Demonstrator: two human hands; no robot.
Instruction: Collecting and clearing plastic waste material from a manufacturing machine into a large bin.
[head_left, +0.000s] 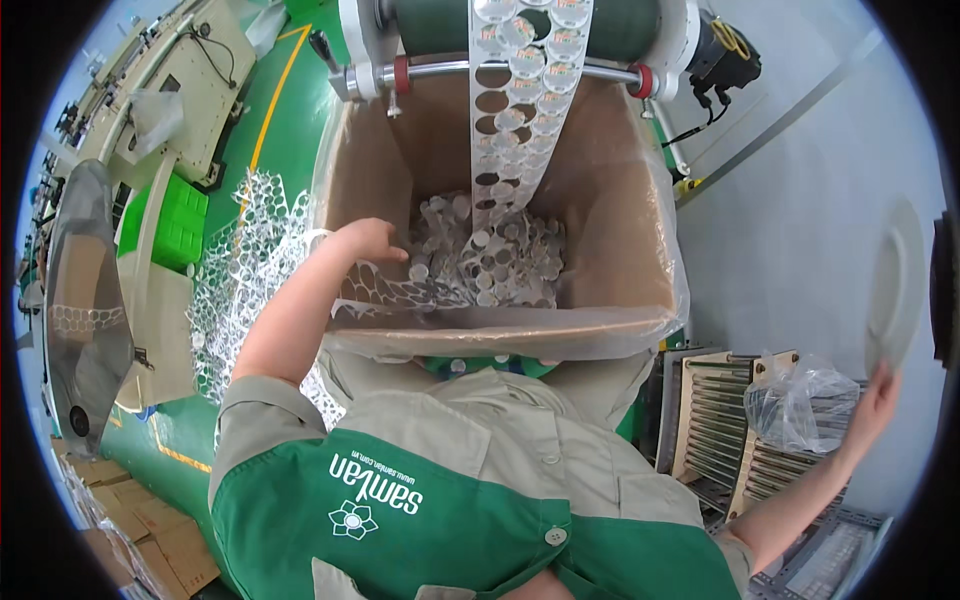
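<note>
My left hand (372, 240) is over the left part of a plastic-lined cardboard box (625, 316), its fingers curled; what they hold, if anything, is hidden. Right below it lies a silvery web with punched-out holes (395, 287). Loose round discs (505, 265) are heaped in the box. From a roller above, a strip of round labels (518, 125) hangs down into the heap; several of its holes are bare. Far out to the right, my right hand (872, 405) grips the lower end of a pale, flat oval piece (895, 285), which looks blurred.
A metal bar with red collars (440, 70) crosses above the box. Tangled punched web (250, 285) covers the green floor at left, near a green crate (165, 220). At right stand roller racks (715, 420) with a clear plastic bag (805, 400), beside a grey wall.
</note>
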